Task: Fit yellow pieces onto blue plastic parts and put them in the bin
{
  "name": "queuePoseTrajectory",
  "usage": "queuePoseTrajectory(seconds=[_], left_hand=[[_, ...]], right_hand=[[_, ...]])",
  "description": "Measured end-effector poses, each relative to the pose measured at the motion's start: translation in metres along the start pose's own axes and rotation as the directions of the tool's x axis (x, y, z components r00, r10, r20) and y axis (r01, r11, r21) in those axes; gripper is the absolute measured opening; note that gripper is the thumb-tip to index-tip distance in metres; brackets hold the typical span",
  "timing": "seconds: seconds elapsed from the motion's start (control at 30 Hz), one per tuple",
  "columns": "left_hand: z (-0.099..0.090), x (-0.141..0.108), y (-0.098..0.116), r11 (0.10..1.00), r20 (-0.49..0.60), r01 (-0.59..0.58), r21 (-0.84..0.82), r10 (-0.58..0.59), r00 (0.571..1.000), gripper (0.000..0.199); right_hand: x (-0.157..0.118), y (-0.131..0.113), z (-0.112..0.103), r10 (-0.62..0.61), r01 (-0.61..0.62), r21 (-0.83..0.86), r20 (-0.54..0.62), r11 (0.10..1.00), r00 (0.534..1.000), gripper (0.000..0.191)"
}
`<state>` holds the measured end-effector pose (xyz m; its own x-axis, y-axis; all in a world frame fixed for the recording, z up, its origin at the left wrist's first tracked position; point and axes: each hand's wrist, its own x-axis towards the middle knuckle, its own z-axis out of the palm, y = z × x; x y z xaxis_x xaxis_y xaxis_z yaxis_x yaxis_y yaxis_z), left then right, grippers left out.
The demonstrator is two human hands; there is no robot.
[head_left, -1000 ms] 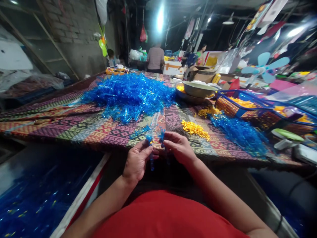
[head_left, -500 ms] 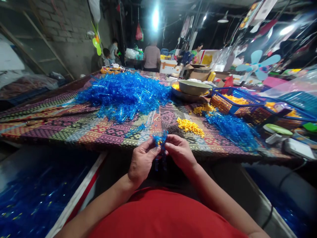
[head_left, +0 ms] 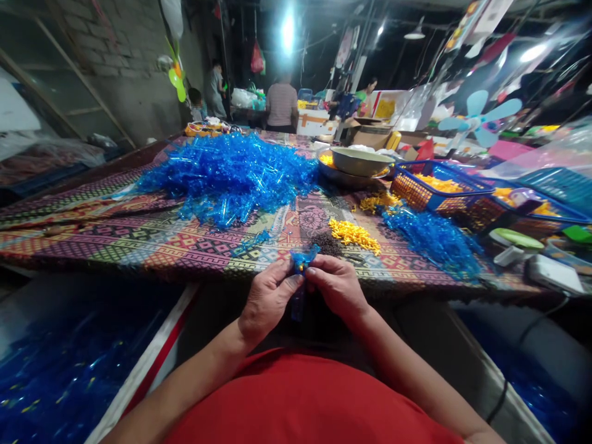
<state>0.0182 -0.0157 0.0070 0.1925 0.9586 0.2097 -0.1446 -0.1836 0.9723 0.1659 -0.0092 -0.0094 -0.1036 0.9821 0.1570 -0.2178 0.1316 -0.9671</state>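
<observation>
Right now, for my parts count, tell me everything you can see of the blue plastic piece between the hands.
The blue plastic piece is translucent, bright blue moulding, held roughly upright. Its upper end is a cluster of small branching spurs with a small yellow bit among them, and a straighter blue stem hangs below. The left hand and right hand pinch it from either side. Blur hides its finer shape, and whether the yellow bit is attached cannot be told.
</observation>
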Motion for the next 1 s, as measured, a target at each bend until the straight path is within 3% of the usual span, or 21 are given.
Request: queuePoseTrajectory(seconds=[0.17,0.43,0.53,0.67,0.87,1.0], left_hand=[[-0.003,0.001,-0.005,0.999,0.041,-0.023,0.04,0.021,0.999,0.023],[-0.004,0.002,0.001,0.999,0.062,-0.031,0.024,0.029,0.998,0.02],[-0.003,-0.001,0.002,0.996,0.062,0.08,-0.046,-0.077,0.995,0.018],[-0.001,-0.006,-0.01,0.947,0.141,0.259,-0.192,-0.234,0.962,0.03],[0.001,-0.006,-0.026,0.884,0.23,0.33,-0.332,-0.263,0.937,0.041],[0.002,-0.001,-0.026,0.877,0.22,0.321,-0.358,-0.255,0.942,0.041]], right_hand=[[-0.002,-0.001,0.004,-0.075,0.069,-0.095,-0.061,0.993,0.995,0.019],[0.0,0.002,0.004,-0.122,0.113,-0.11,-0.077,0.987,0.99,0.017],[-0.003,-0.002,0.009,-0.128,0.119,-0.104,-0.085,0.987,0.988,0.019],[-0.004,-0.004,0.013,-0.074,0.074,0.001,0.006,0.997,0.997,0.019],[0.003,-0.003,0.004,0.027,-0.027,-0.012,0.004,1.0,1.0,0.024],[0.003,-0.003,0.005,-0.081,0.071,-0.196,-0.043,0.978,0.996,0.025]])
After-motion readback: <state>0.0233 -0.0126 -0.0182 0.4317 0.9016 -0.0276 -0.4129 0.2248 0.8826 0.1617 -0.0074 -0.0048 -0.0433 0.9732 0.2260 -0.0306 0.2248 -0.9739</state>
